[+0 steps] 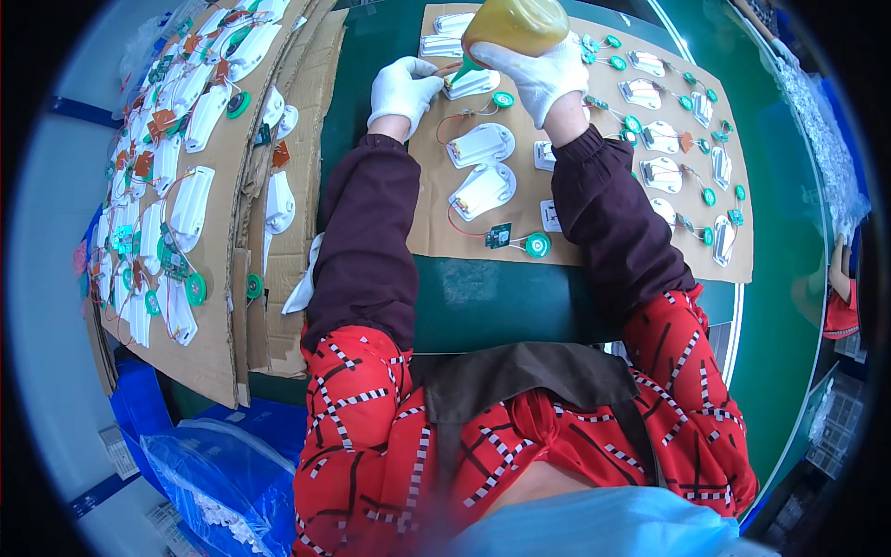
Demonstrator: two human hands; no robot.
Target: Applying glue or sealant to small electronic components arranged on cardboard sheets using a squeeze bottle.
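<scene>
My right hand (538, 79), in a white glove, grips a squeeze bottle (525, 26) of yellowish liquid, tipped with its green nozzle (464, 69) pointing down. Below the nozzle lies a white plastic housing (475, 85) at the far part of a cardboard sheet (436, 232). My left hand (406, 91), also gloved, has its fingers pinched at the housing's left side; what is between them is too small to make out. Nearer me lie two more white housings (481, 146), a small green circuit board (499, 236) and a round green speaker (537, 245), joined by thin wires.
More wired housings lie in rows on the cardboard's right side. To the left, stacked cardboard sheets (212, 348) carry many housings. The green table (464, 306) runs beneath. Clear plastic bags (826, 139) and another person's arm (839, 271) are at far right; a bagged blue bin (232, 464) stands lower left.
</scene>
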